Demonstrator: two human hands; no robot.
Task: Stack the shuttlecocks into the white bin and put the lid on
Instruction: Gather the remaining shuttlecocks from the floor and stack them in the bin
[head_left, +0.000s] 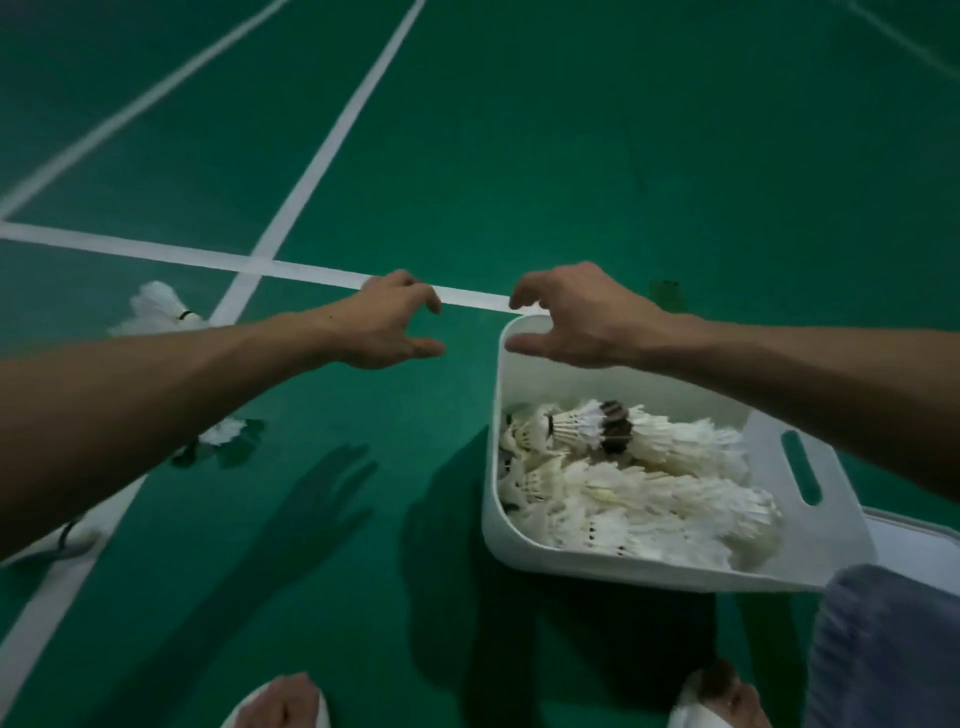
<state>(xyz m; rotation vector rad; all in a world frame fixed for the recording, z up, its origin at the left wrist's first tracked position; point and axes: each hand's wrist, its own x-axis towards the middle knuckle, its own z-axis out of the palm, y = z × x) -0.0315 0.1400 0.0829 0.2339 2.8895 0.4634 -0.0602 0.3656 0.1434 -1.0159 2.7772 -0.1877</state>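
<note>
The white bin (524, 551) stands on the green court floor at the right, with several stacked rows of white shuttlecocks (654, 493) lying in it. My right hand (576, 322) hovers over the bin's far left corner, fingers loosely curled, holding nothing. My left hand (389, 322) reaches out over the floor left of the bin, also empty with fingers spread in a loose curve. Loose shuttlecocks lie on the floor: one (158, 306) far left, one (226, 431) partly under my left forearm, one (70, 538) at the left edge. The flat white lid (914, 545) lies behind the bin's right side.
White court lines (291, 267) cross the green floor. My two feet in white sandals (280, 701) show at the bottom, and a blue-clad knee (883, 649) sits at the lower right beside the bin.
</note>
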